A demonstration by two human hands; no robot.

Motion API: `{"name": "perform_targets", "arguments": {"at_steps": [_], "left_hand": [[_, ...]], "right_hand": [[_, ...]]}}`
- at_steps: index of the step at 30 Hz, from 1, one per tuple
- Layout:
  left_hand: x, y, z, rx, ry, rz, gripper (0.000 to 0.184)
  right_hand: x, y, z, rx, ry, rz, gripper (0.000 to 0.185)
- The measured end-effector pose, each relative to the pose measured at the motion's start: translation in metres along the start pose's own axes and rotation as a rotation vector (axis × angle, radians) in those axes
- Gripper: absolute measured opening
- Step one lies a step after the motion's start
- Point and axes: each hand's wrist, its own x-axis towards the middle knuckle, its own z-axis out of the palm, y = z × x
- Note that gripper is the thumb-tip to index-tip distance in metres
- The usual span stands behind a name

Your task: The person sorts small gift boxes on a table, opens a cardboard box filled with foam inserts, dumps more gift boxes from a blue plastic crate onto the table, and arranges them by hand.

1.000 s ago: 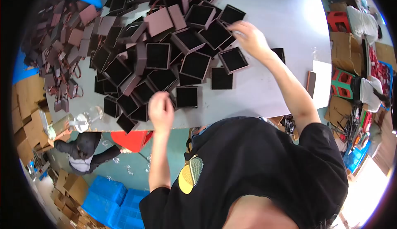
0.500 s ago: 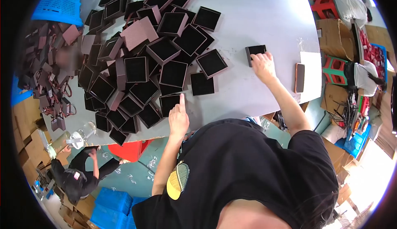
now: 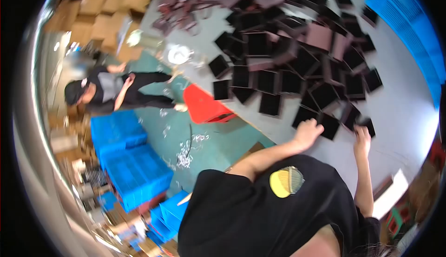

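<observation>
My left hand [image 3: 308, 135] is at the near edge of a heap of open, square black-lined boxes. Its fingers are apart, beside the lower-left corner of a black box [image 3: 330, 126]; motion blur hides whether they touch it. My right hand [image 3: 363, 138] is a little to the right, its fingers closed at the edge of a smaller black box [image 3: 368, 126]. Another box [image 3: 350, 115] lies between the hands, slightly farther off. Brown-sided boxes [image 3: 319, 36] lie among the dark ones in the heap [image 3: 291, 81].
A blue basket [image 3: 409, 20] stands at the table's far right. Brown pieces [image 3: 186, 6] lie at the far left, near a clear jar [image 3: 179, 54]. Past the table edge are a red stool [image 3: 202, 104], blue crates [image 3: 137, 169] and a person in dark clothes [image 3: 111, 87].
The view has swung left, showing more floor and crates. My right hand has come much closer to the heap and my left hand, with the small black box. My left index finger no longer points out alone.
</observation>
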Motion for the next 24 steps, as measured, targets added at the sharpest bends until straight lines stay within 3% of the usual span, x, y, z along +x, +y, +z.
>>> {"name": "perform_targets", "arguments": {"at_steps": [9, 16, 20, 24], "left_hand": [[-0.021, -0.003, 0.013, -0.099, -0.043, 0.07, 0.009], [-0.03, -0.013, 0.028, -0.08, -0.023, 0.193, 0.01], [-0.038, -0.01, 0.017, -0.23, 0.005, 0.224, 0.01], [-0.045, -0.005, -0.021, -0.524, -0.142, 0.09, 0.013]], "right_hand": [[-0.006, -0.017, 0.006, -0.176, -0.097, 0.009, 0.025], [-0.011, -0.014, 0.019, -0.21, 0.003, -0.068, 0.017], [-0.011, -0.005, 0.02, -0.064, 0.051, 0.037, 0.013], [-0.013, -0.003, -0.003, 0.041, 0.094, 0.08, 0.013]]}}
